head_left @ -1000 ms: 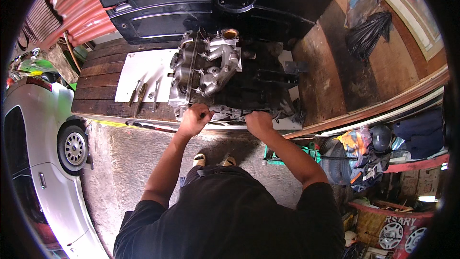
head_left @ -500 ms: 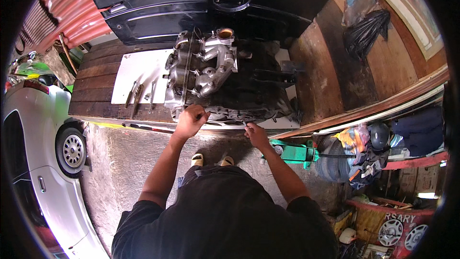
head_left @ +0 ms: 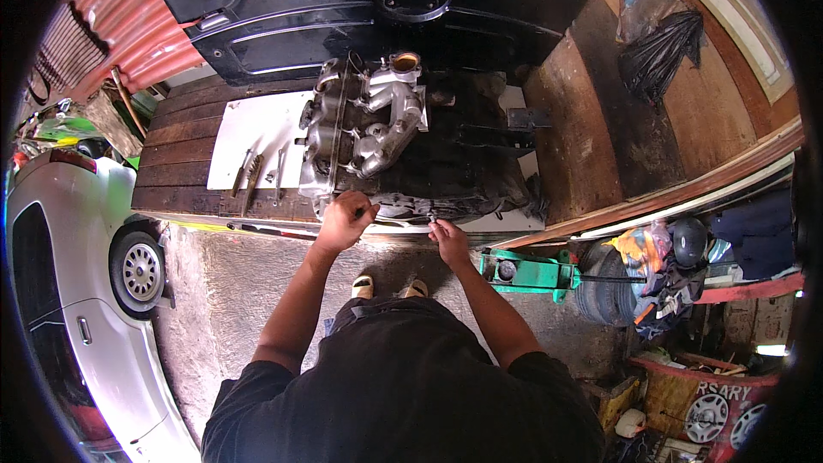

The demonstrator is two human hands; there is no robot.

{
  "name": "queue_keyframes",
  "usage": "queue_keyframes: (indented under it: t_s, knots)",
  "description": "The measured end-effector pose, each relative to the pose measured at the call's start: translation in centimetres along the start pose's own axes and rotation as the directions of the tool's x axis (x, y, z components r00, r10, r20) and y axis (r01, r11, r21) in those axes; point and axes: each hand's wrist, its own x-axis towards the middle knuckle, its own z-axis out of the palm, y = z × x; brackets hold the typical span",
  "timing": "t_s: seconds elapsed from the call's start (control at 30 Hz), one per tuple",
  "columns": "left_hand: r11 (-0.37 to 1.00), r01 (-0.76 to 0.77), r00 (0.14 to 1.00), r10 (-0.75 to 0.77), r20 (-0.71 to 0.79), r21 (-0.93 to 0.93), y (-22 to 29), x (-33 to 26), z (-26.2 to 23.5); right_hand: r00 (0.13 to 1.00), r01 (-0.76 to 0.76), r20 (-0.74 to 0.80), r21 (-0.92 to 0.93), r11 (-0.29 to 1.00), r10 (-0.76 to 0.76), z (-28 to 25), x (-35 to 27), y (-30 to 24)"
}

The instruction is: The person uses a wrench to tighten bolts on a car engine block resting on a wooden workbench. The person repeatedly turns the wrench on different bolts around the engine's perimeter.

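Observation:
An engine with a silver intake manifold [head_left: 390, 129] and a dark block [head_left: 463, 176] lies on a wooden bench in front of me. My left hand [head_left: 345, 219] is closed at the engine's near left edge; what its fingers hold, if anything, is hidden. Further right, at the near edge, my right hand [head_left: 451, 242] pinches a small metal piece [head_left: 433, 220], too small to tell its kind. To the left, a wrench [head_left: 279, 173] and other slim hand tools [head_left: 250, 182] lie across a white sheet [head_left: 257, 124] and the planks.
A black vehicle panel [head_left: 291, 26] stands behind the engine. Under the bench's right side is a green floor jack [head_left: 527, 273], with tyres [head_left: 600, 291] and piled clothes beside it. A silver car [head_left: 94, 291] is at the left. Plastic bags [head_left: 660, 56] hang at the right.
My right hand has moved a little left along the engine's near edge, with the small metal piece showing at its fingertips. My left hand stays nearly in place. The view has shifted slightly.

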Motion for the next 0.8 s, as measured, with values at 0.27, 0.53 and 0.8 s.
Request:
queue_keyframes:
  t_s: [0.27,0.53,0.8]
  knots:
    - [0.999,0.030,0.999,-0.031,0.020,0.028,0.5,0.0,-0.2,0.991,0.135,-0.002,-0.046,0.990,-0.136,-0.1,0.6,-0.1]
    - [0.999,0.019,1.000,-0.020,0.009,0.046,-0.3,-0.2,0.1,0.987,0.158,0.052,-0.460,0.874,-0.151,-1.7,0.7,-1.2]
    - [1.000,0.018,1.000,-0.018,0.002,0.004,0.3,-0.1,0.0,0.931,0.357,0.226,-0.738,0.573,-0.288,-5.6,1.3,-6.3]
